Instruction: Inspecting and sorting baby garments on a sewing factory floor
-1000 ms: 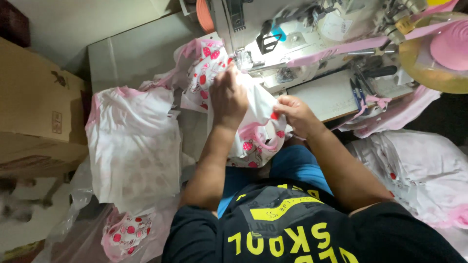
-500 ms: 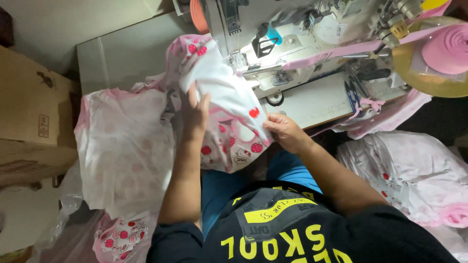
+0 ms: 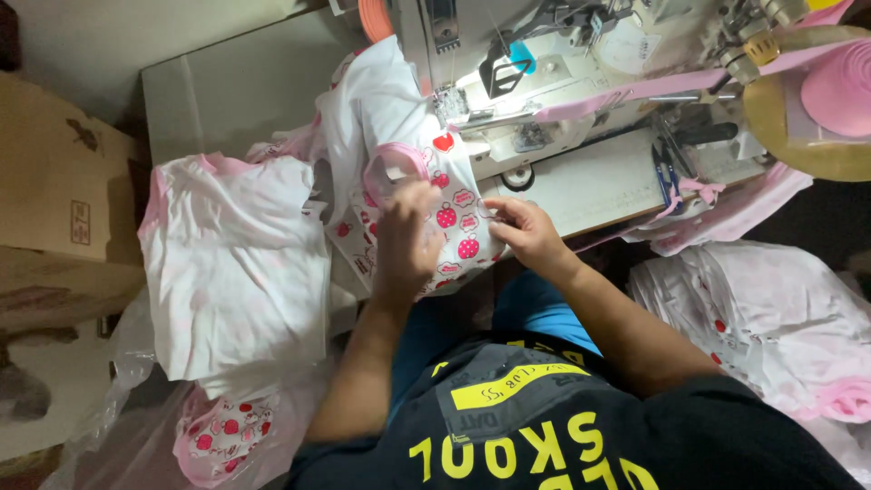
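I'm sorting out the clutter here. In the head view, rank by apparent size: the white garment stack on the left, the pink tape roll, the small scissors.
1. white garment stack
2. pink tape roll, partly cut off by the frame
3. small scissors

- The left hand (image 3: 408, 238) lies palm down, its back toward the camera, fingers spread a little and pointing away from the body.
- The left forearm runs bare and nearly straight from the elbow by the torso up to the wrist.
- The right hand (image 3: 526, 231) sits just beside it, fingers curled in a pinch, thumb toward the left hand.
- The right forearm slants in from the lower right, bare.
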